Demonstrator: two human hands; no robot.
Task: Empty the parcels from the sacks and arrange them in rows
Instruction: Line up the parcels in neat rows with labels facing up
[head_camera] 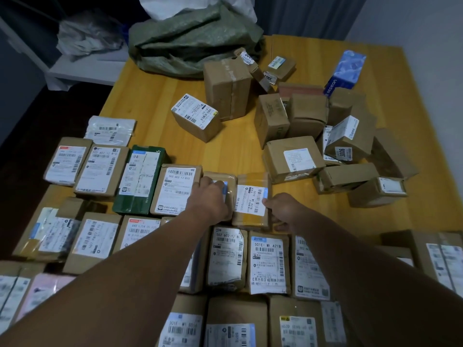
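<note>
Yellow wooden table (155, 96), dim room. Green sack (190, 41) lies slumped at the far end, with a white sack (160, 6) behind it. Unsorted heap (308, 113) of brown boxes sits far right, several of them tilted against one another. Sorted rows fill the near and left part of the table, labels up. Both hands are working at the right end of the far row. Left hand (209, 196) lies over a small brown parcel (225, 177), fingers bent onto its top; this parcel sits just beside the labelled box (175, 189) on its left. Right hand (284, 211) pinches the near right corner of a taped parcel (250, 200), thumb on the label; the fingers underneath are hidden. The two parcels touch or nearly touch; I cannot tell which. Judged step: squaring these two into the row. Risks: a corner pinch on glossy tape may let the taped parcel swivel or slip out of line; pushing leftward could shunt the whole far row askew; both forearms cross low over the nearer rows and could drag those parcels; leaning boxes in the heap may topple when the next one is pulled.
</note>
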